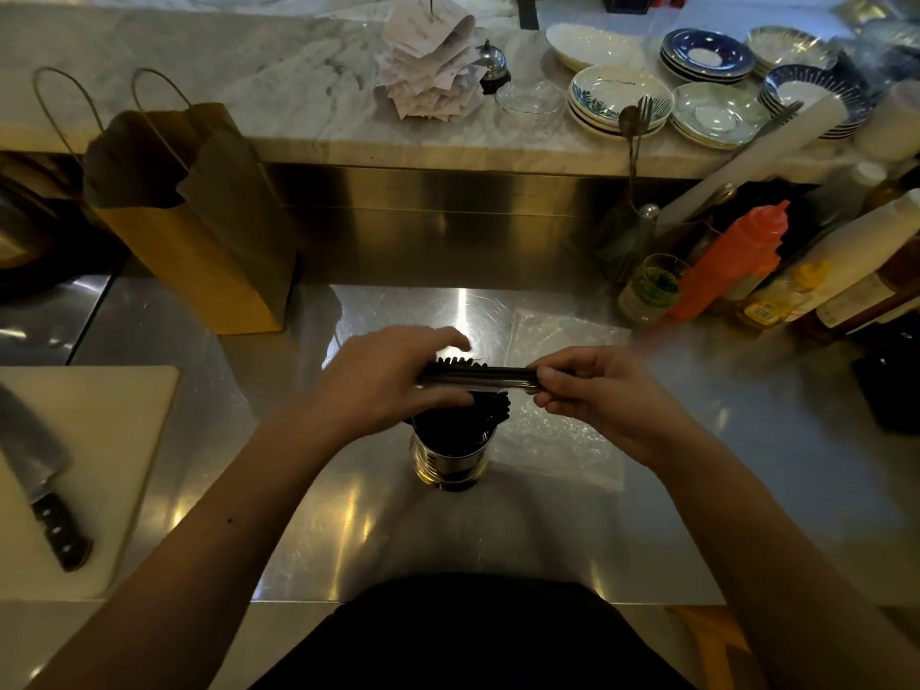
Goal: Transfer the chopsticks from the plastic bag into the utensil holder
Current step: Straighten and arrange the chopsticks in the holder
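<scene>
A bundle of dark chopsticks (478, 378) lies level between my two hands, just above the utensil holder (452, 458). My left hand (383, 378) grips the bundle's left end and my right hand (597, 390) pinches its right end. The holder is a shiny metal cylinder standing on the steel counter, with several dark chopsticks in it, their tops fanning out under the bundle. The clear plastic bag (562, 430) lies flat on the counter to the right of the holder, partly under my right hand.
A brown paper bag (199, 231) stands at the back left. A white cutting board (99, 440) with a knife (45, 495) lies at the left. Sauce bottles (737, 261) crowd the right. Stacked plates (707, 102) and paper slips (433, 62) sit on the raised marble ledge behind.
</scene>
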A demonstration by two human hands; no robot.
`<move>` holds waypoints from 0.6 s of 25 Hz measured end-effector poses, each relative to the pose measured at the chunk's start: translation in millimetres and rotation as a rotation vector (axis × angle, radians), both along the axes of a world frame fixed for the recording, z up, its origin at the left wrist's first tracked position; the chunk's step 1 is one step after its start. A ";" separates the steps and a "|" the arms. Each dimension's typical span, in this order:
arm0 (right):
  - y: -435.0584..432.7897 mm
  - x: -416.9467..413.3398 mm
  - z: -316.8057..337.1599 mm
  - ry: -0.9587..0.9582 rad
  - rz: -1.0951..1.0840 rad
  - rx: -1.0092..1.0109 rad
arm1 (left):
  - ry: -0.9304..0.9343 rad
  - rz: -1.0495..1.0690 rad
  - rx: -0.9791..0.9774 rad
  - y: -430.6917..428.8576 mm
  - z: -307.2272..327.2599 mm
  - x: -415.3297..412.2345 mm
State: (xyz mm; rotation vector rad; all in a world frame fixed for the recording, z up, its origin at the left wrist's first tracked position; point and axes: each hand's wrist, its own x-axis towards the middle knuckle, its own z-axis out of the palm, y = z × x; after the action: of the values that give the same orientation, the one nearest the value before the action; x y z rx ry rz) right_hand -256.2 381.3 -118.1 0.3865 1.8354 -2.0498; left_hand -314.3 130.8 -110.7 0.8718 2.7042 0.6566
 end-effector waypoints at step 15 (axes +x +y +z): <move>-30.0 0.7 -17.6 0.188 0.100 0.294 | -0.260 0.569 1.011 24.8 -4.8 54.5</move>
State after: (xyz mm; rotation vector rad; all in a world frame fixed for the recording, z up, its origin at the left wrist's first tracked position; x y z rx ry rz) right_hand -255.5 351.3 -135.7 0.1763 2.2299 -1.8059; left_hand -259.9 155.6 -115.5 0.0800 2.2638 2.1634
